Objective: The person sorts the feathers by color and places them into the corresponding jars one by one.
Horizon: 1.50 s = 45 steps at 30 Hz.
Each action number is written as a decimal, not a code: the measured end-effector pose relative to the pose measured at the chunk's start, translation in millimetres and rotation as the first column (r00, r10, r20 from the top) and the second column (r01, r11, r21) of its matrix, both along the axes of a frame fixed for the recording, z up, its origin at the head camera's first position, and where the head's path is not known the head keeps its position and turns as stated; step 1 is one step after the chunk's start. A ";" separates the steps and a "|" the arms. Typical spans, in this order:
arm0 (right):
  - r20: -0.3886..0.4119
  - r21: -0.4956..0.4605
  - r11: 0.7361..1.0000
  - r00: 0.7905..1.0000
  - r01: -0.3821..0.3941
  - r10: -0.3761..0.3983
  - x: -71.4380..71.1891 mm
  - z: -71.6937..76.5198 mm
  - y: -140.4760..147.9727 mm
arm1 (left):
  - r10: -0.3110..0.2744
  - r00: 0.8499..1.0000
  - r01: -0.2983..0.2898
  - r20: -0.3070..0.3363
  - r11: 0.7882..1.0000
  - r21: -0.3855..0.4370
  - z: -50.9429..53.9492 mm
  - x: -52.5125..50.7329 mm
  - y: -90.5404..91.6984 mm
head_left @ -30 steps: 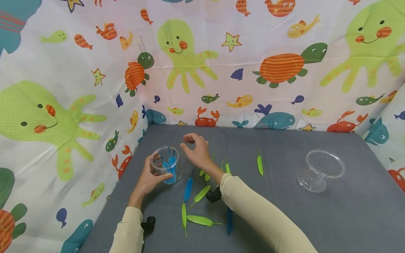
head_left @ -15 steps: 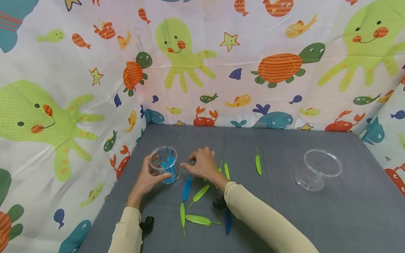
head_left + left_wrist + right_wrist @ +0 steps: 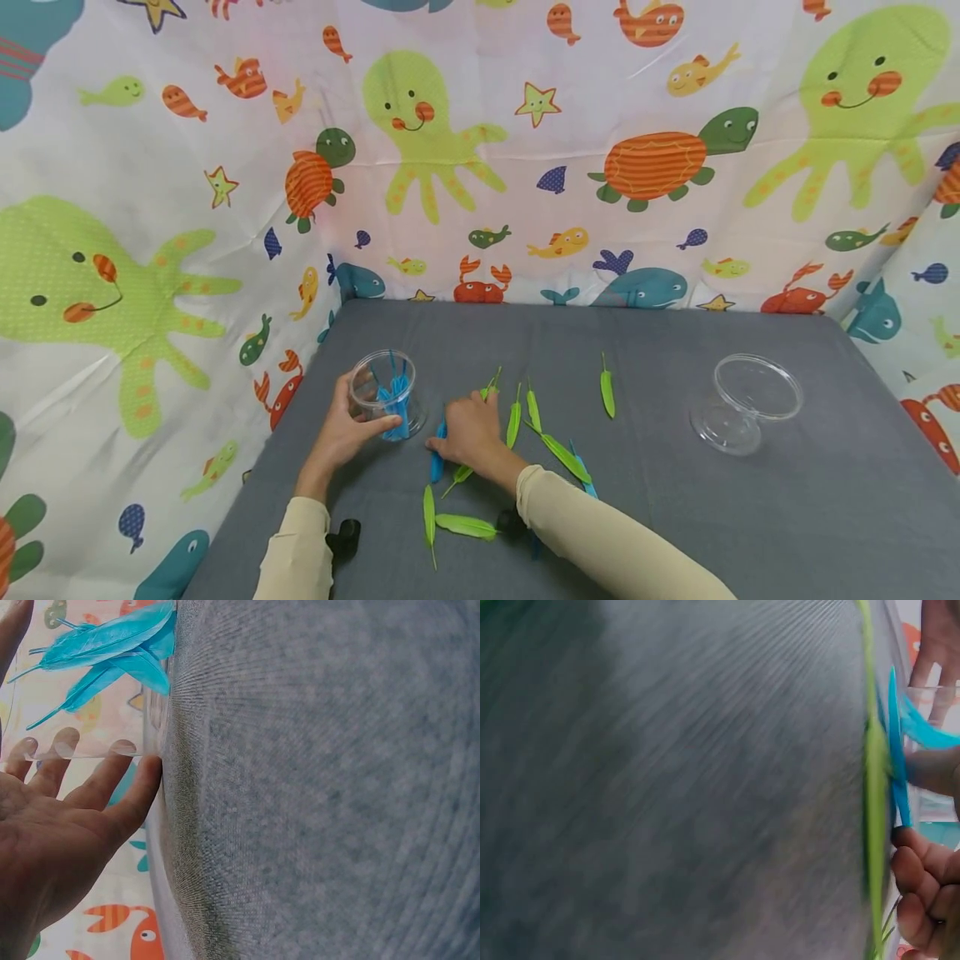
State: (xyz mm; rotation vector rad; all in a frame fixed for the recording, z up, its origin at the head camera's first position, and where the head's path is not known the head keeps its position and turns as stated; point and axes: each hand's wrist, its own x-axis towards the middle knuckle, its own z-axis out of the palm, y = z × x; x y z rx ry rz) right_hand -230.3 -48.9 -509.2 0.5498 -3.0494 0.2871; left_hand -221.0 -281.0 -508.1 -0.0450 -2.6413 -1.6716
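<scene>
In the head view my left hand (image 3: 345, 437) holds a clear cup (image 3: 382, 405) at the left of the table, thumb in front and fingers behind. Light-blue feathers (image 3: 396, 390) stand inside it; the left wrist view shows these feathers (image 3: 105, 649) through the clear wall. Just right of the cup my right hand (image 3: 474, 429) reaches down over a blue feather (image 3: 437, 469) on the table. In the right wrist view, its thumb and curled fingers are at the blue feather (image 3: 898, 750); whether they pinch it is unclear. A green feather (image 3: 875, 802) lies close by.
Several green feathers lie around my right hand, including one near the front (image 3: 463, 526). A light-blue feather (image 3: 583, 475) pokes out beneath another green feather (image 3: 564, 457). A second clear cup (image 3: 797, 407) stands at the right. Patterned cloth (image 3: 450, 250) surrounds the grey table.
My right hand has moved down and toward me, from behind the blue feather to over it. My left hand stays on the clear cup.
</scene>
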 end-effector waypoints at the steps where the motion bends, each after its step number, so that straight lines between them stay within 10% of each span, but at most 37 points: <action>1: 0.005 -0.008 1.000 1.000 0.007 -0.007 0.9 0.2 -1.0 | 0.000 1.000 0.000 -0.001 1.000 -0.002 -0.4 -0.2 -0.1; 13: 0.094 -0.249 0.968 0.996 0.034 -0.011 3.8 8.8 0.8 | 0.003 1.000 -0.003 -0.003 1.000 0.012 0.5 -1.2 1.8; 22: 0.184 -0.467 0.881 0.983 0.070 0.020 -5.6 16.6 14.0 | 0.000 1.000 0.000 -0.003 1.000 0.013 -0.3 -2.7 -0.2; 26: 0.228 -0.572 0.813 0.973 0.109 0.029 -10.3 18.1 21.2 | 0.001 1.000 0.000 -0.004 1.000 0.015 -0.7 -2.6 -0.7; 33: 0.285 -0.762 0.620 0.957 0.186 0.062 -18.2 24.5 29.6 | 0.008 1.000 -0.008 -0.001 1.000 0.014 -1.6 -1.4 -1.9; 45: 0.159 -0.920 0.372 0.985 0.124 0.066 -32.0 51.3 25.4 | 0.009 1.000 -0.010 0.011 1.000 0.026 -3.6 -1.0 -1.1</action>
